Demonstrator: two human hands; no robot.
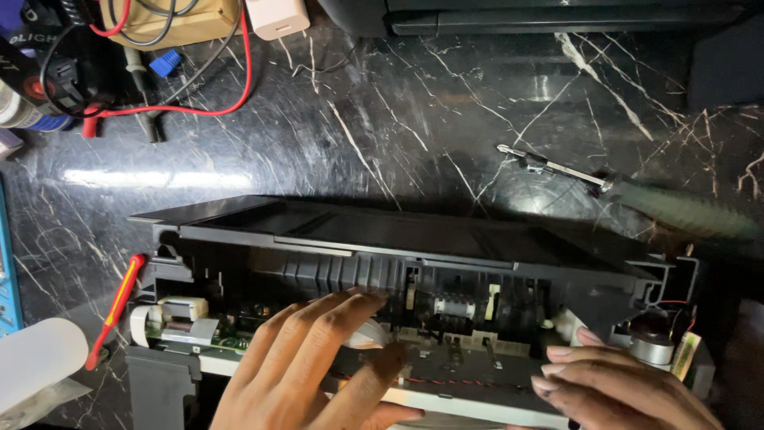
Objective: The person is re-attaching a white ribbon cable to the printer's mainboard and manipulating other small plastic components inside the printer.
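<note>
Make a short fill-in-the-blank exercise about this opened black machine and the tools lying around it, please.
1. Both hands rest on the opened black plastic machine, which stands on a dark ____ table.
2. The slim red-handled screwdriver lies at the machine's ____ end.
3. The left hand has its fingers ____ over the inner parts.
4. Beyond the right hand lies a screwdriver with a ____ handle.

Missing words: marble; left; spread; green

Opened black printer chassis (414, 271), internals exposed, on marble counter

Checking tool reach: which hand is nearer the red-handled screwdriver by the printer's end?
Left. The left hand rests on the opened printer, nearer the red-handled screwdriver at its left end; the right hand is at the far end.
</note>
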